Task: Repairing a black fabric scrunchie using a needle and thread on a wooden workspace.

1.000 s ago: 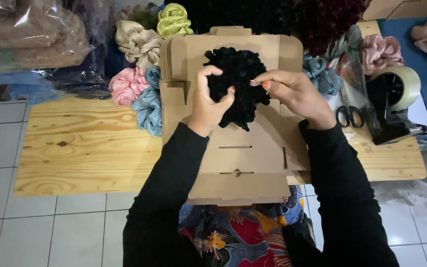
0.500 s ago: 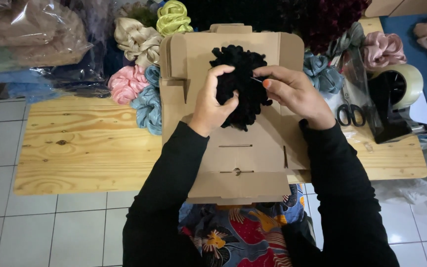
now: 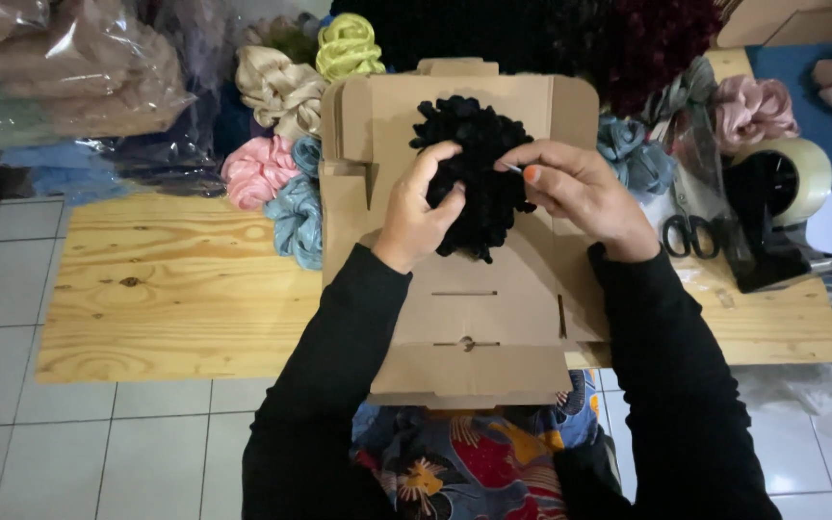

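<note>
1. Holding a black ruffled scrunchie [image 3: 469, 173] over a flat, unfolded cardboard box [image 3: 474, 308], both hands work at its centre; the box lies on the wooden worktop [image 3: 175, 299] and overhangs its near edge toward the lap.
2. The left hand [image 3: 421, 207] has its fingers curled into the scrunchie's left side, thumb pressed in from the front, closed on the fabric.
3. The right hand [image 3: 575, 188] pinches the right edge, fingers narrow, with what looks like a small pale tag or thread between thumb and forefinger; too small to tell.
4. Risk: the box overhangs and is not pinned down, so a hard tug on the scrunchie could likely slide or tip it off the worktop.
5. Risk: the loose ruffles may snag or stretch if the pinch pulls against the left grip.
6. Nearby: pink, blue and cream scrunchies [image 3: 281, 173], scissors [image 3: 690, 231] and a tape dispenser [image 3: 782, 207] close to the right elbow, which a wide arm swing might knock.
</note>
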